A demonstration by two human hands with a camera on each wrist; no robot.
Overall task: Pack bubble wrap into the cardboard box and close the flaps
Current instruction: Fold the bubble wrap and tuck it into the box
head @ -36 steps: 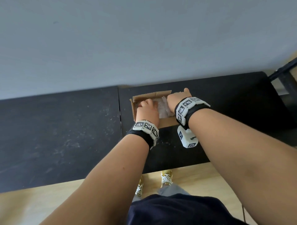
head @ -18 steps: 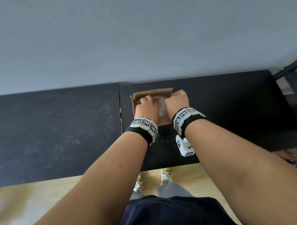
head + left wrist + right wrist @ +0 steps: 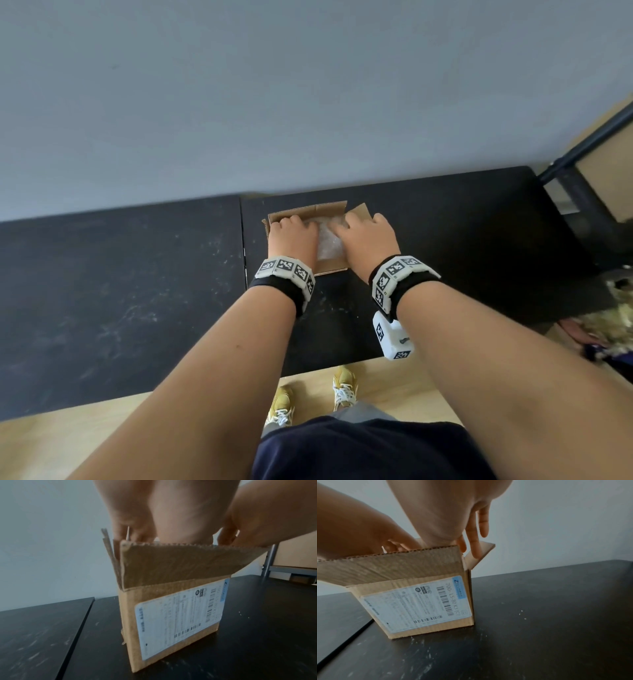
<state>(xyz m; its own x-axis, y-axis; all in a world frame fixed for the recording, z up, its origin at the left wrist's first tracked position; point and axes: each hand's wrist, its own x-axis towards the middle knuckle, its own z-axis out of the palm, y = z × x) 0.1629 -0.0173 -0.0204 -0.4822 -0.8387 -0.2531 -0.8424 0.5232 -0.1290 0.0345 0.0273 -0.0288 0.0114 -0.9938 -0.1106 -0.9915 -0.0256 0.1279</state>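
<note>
A small cardboard box (image 3: 330, 266) with a white shipping label (image 3: 180, 616) stands on the black table, its flaps up. Bubble wrap (image 3: 328, 240) lies inside, showing between my hands. My left hand (image 3: 293, 236) reaches down into the left half of the box; in the left wrist view its fingers (image 3: 123, 531) go behind the near flap (image 3: 180, 563), tips hidden. My right hand (image 3: 366, 236) is over the right half with straight fingers (image 3: 476, 545), some lying against the inner face of the right flap (image 3: 483, 551), which leans outward.
The box sits near the wall on the right one of two black tabletops (image 3: 462, 240), beside the seam (image 3: 243, 240) between them. A dark metal shelf frame (image 3: 582, 144) rises at the far right, with clutter (image 3: 616, 325) below it. The table's front edge (image 3: 205, 390) is close to my body.
Half a second ago both hands were bunched together in the box. They have spread apart, so bubble wrap shows between them, and the right fingers now lie against the right flap.
</note>
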